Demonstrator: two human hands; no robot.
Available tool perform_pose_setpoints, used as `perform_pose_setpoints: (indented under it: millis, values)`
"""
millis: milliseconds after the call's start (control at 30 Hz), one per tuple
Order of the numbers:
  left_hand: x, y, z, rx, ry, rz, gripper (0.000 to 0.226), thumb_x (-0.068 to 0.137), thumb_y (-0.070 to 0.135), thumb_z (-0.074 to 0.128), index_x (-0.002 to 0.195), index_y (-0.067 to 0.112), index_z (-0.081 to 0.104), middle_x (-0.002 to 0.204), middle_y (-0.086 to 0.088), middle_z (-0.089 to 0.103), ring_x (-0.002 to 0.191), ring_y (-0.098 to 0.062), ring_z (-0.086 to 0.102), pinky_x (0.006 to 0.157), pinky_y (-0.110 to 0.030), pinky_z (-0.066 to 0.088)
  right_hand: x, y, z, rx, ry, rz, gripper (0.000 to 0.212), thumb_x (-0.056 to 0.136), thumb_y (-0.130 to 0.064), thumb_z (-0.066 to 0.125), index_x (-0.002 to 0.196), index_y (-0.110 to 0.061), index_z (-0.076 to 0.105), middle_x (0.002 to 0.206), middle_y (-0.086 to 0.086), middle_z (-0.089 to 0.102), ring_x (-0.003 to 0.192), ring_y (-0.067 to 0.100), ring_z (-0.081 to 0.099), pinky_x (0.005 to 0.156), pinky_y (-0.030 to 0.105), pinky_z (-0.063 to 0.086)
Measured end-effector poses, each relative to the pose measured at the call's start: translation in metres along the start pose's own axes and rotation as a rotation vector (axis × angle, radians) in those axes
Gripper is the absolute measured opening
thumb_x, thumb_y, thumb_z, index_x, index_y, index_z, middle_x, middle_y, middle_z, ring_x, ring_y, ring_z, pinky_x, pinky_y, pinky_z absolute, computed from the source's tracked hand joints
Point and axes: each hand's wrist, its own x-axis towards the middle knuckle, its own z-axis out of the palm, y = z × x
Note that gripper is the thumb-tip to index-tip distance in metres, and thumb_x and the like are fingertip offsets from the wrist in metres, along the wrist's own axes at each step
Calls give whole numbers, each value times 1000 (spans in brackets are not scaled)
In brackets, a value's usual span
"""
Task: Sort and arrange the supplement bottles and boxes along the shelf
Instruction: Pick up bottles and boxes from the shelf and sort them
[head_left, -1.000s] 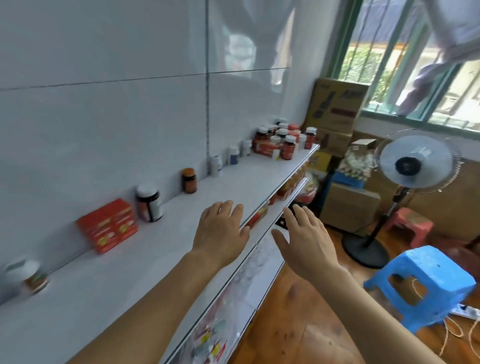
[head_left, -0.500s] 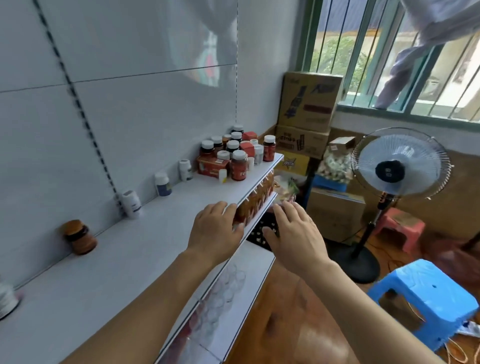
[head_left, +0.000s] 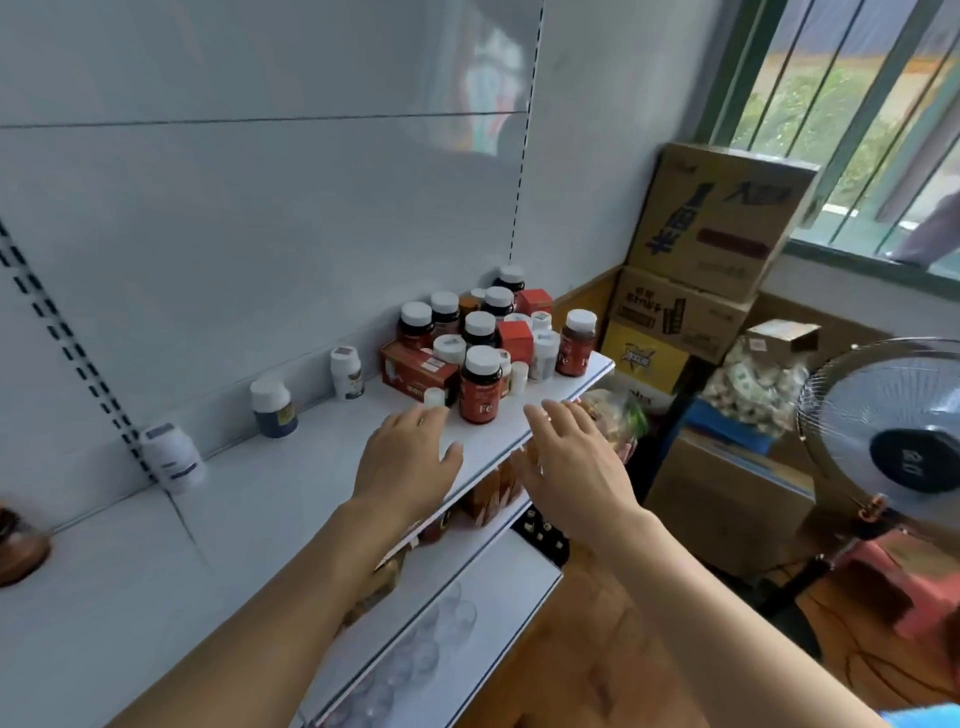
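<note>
At the far right end of the white top shelf (head_left: 270, 499) stood a tight cluster of supplement containers. Seven dark bottles with white caps could be counted there, though those at the back overlapped and the count was not certain. The nearest, a red-labelled bottle (head_left: 480, 385), stood upright at the front of the group; a second red-labelled one (head_left: 575, 343) stood at the shelf's right corner. Several small white bottles sat among them, including a tiny one (head_left: 434, 398) just in front of a red box lying flat (head_left: 418, 371). Two more red boxes stood upright further in, one (head_left: 515, 339) mid-cluster and one (head_left: 535, 302) behind it.

Along the back wall, spaced apart to the left, were three white-capped bottles: one white (head_left: 347, 372), one with a dark blue body (head_left: 274, 407), one white and blurred (head_left: 172, 457). A brown jar (head_left: 18, 545) sat at the left edge.

The left hand (head_left: 408, 460) hovered over the shelf, fingers extended and loosely together, fingertips close to the tiny white bottle, holding nothing. The right hand (head_left: 571, 467) was spread flat beyond the shelf's front edge, also holding nothing.

Three cardboard cartons (head_left: 719, 223) were stacked beyond the shelf, and one standing fan (head_left: 898, 441) stood to the right.
</note>
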Motion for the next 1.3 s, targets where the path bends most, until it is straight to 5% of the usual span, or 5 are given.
perform_pose_setpoints:
  millis: [233, 600, 833, 1033, 1300]
  values:
    - [75, -12, 33, -35, 25, -92, 41, 95, 40, 50, 131, 20, 50, 128, -1, 54, 113, -24, 50, 92, -36, 45, 95, 36, 20, 25, 0, -125, 53, 99, -40, 46, 145, -17, 38, 147, 4, 44, 138, 25, 34, 110, 38, 39]
    - [118, -28, 76, -50, 84, -312, 20, 91, 30, 59, 108, 21, 58, 103, 0, 65, 93, -24, 60, 72, -34, 49, 200, 20, 69, 104, 113, -407, 34, 86, -30, 62, 116, -14, 66, 109, 6, 65, 115, 32, 52, 99, 43, 44]
    - [117, -33, 80, -139, 142, -429, 21, 92, 26, 56, 112, 21, 58, 107, 2, 65, 91, -21, 61, 75, -37, 51, 234, 6, 77, -154, -98, -447, 40, 95, -52, 42, 106, -23, 67, 106, 3, 67, 109, 29, 49, 93, 43, 31]
    - [106, -42, 71, -218, 190, -503, 20, 93, 26, 58, 113, 23, 56, 112, 5, 61, 94, -22, 60, 78, -35, 49, 239, -9, 81, -204, -160, -411, 25, 95, -40, 48, 105, -23, 65, 100, 3, 68, 106, 27, 53, 94, 43, 31]
    - [104, -51, 53, -412, 304, -542, 26, 94, 32, 60, 120, 28, 62, 115, 9, 62, 93, -10, 61, 86, -32, 51, 247, -6, 69, 80, 42, -381, 26, 88, -39, 53, 83, -18, 66, 83, 4, 66, 81, 29, 59, 74, 38, 36]
